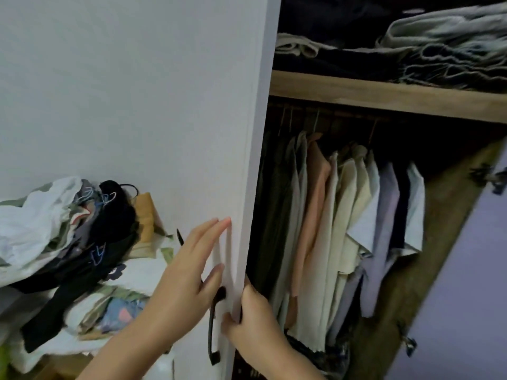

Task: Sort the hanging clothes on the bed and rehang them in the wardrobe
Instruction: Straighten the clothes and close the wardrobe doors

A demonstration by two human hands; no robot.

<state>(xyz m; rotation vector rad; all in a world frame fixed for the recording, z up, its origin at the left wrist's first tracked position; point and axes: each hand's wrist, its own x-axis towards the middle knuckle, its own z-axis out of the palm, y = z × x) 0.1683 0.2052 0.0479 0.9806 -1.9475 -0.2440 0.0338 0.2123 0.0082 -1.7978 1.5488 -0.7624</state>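
Observation:
The white left wardrobe door (164, 105) stands before me, with a dark handle (212, 325) low on it. My left hand (189, 267) lies flat on the door's face with straight fingers, just above the handle. My right hand (252, 314) grips the door's free edge, thumb on the front and fingers curled behind. Inside the wardrobe, several shirts (343, 223) in pale, peach and lilac colours hang from the rail. A heap of clothes on hangers (76, 237) lies on the bed at the left.
A wooden shelf (384, 97) above the rail carries folded dark and grey clothes (444, 48). The right wardrobe door (466, 270) stands swung open at the right, its hinges showing. Folded fabrics (115, 314) lie under the heap.

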